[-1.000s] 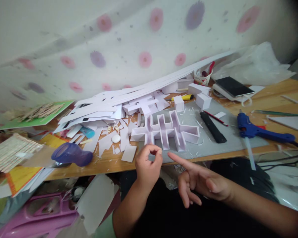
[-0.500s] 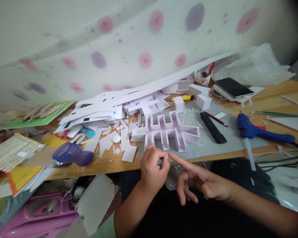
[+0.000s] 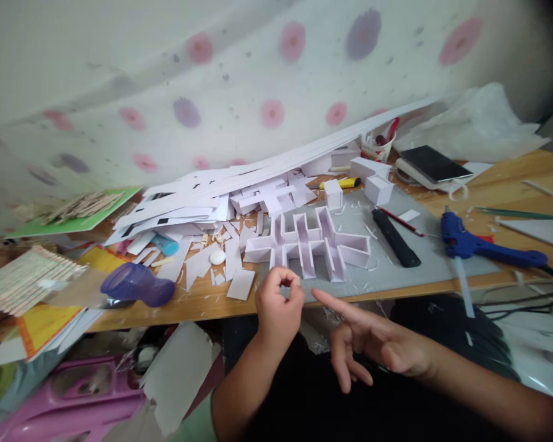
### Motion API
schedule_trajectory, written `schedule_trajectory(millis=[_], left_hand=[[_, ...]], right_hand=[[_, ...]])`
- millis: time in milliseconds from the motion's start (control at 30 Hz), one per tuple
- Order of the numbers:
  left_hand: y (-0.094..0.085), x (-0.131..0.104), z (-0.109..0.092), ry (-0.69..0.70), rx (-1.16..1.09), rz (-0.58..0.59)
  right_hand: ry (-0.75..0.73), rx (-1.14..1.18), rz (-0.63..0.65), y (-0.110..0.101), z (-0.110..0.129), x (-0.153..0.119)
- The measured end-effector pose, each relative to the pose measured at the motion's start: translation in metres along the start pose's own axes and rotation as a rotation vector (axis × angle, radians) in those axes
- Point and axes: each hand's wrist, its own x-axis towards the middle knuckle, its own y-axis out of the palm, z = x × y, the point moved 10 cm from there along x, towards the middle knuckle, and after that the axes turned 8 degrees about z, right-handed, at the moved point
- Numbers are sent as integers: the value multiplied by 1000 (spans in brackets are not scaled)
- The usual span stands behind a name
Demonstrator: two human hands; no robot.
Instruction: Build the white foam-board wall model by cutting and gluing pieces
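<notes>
My left hand [image 3: 279,307] is pinched, thumb against fingertips, just in front of the table edge; anything between them is too small to make out. Close to its right, my right hand [image 3: 378,341] is open, with the index finger stretched toward the left hand and a small gap between them. Beyond both hands a branching white foam-board model [image 3: 306,245] with open-topped channels stands on a grey cutting mat [image 3: 378,276]. Neither hand visibly touches the model.
A blue glue gun [image 3: 465,239] stands at the right, near a black-handled tool [image 3: 396,239] and a red pencil [image 3: 400,221]. Behind lie a yellow utility knife [image 3: 341,183] and white sheets [image 3: 203,190]. White scraps [image 3: 234,255] and a purple container [image 3: 141,284] are at the left.
My left hand has moved slightly left and up, away from the right fingertip it was touching. The right hand stays nearly in place, its lower fingers slightly lower.
</notes>
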Motion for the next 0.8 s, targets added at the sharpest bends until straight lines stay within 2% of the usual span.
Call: schedule_trajectory(millis=[67,200,433,633,800], left_hand=[[0,-2,3,-32,-118,20],[6,-7,-6,-6,-309,95],[24,-14,3,-148,-461,184],[29,-14,2,-212,-591,177],[28,-14,1,-220,-583,203]], right_hand=[[-24,29,0,0,1,0],[-76,131,-24,-1,4,0],[-98,189,-58,-3,3,-1],[-24,-76,-44,-2,4,-3],[28,-241,-60,-4,7,-6]])
